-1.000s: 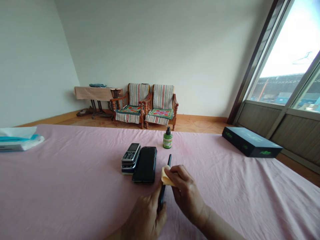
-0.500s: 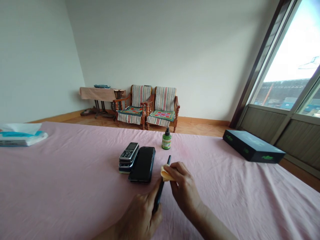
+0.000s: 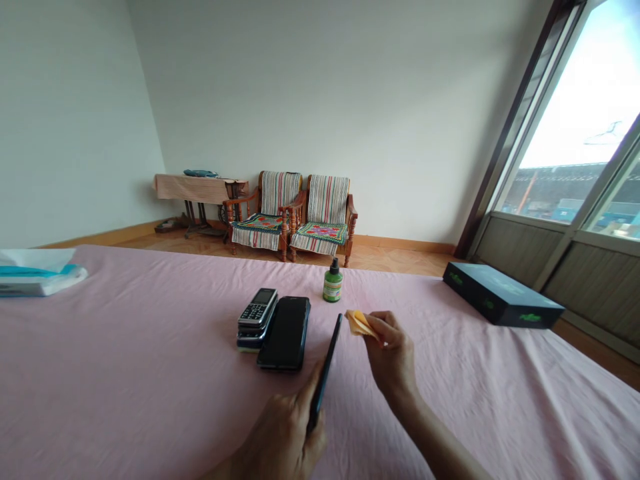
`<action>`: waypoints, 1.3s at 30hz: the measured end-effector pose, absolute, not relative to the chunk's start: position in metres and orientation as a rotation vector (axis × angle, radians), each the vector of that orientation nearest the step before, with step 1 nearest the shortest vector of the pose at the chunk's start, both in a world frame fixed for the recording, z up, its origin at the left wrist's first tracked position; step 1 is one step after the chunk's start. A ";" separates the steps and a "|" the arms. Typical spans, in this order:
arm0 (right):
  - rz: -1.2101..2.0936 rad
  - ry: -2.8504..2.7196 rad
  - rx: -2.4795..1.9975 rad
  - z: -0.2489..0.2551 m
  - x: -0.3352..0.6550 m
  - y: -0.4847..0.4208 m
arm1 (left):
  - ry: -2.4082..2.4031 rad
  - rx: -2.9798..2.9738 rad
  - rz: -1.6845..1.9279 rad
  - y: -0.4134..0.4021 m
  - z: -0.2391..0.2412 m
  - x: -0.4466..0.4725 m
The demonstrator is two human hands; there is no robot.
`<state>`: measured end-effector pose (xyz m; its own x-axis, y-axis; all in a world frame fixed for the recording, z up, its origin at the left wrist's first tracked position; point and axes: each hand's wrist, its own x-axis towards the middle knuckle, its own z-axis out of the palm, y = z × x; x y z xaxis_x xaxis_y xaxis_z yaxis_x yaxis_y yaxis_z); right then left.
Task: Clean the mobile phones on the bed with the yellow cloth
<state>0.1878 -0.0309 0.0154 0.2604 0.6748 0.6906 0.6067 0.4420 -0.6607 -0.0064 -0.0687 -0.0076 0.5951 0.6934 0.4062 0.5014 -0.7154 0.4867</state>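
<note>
My left hand [image 3: 283, 440] grips the near end of a dark smartphone [image 3: 327, 368], held on edge above the pink cloth. My right hand [image 3: 393, 350] pinches a small folded yellow cloth [image 3: 358, 322], which hangs just right of the phone's far end and does not touch it. A green bottle with a black cap [image 3: 333, 283] stands upright a little beyond the yellow cloth. Left of the held phone lie a black smartphone [image 3: 286, 332] and, beside it, a keypad phone [image 3: 258, 309] stacked on other handsets.
A pink cloth covers the table [image 3: 125, 360]. A dark flat box [image 3: 501, 301] lies at the right edge. A tissue pack [image 3: 35, 278] sits at the far left. Two striped wooden armchairs [image 3: 295, 217] and a small covered table [image 3: 197, 189] stand by the back wall.
My right hand has lifted the yellow cloth off the held phone and moved it to the right. The left hand keeps the phone on edge.
</note>
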 end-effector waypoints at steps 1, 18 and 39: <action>0.033 -1.417 -1.229 0.013 0.189 -0.027 | 0.972 2.515 0.839 -0.069 -0.007 -0.006; 0.112 -1.729 -1.070 -0.001 0.169 -0.040 | 0.935 2.458 0.886 -0.066 -0.011 -0.007; 0.116 -1.782 -0.981 0.004 0.156 -0.068 | 0.956 2.448 0.845 -0.064 -0.009 -0.009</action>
<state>0.1555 -0.0679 0.0043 -0.1134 0.6616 0.7413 0.5595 0.6590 -0.5026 -0.0090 -0.0644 -0.0093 0.5881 0.7059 0.3948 0.4784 -0.6972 0.5339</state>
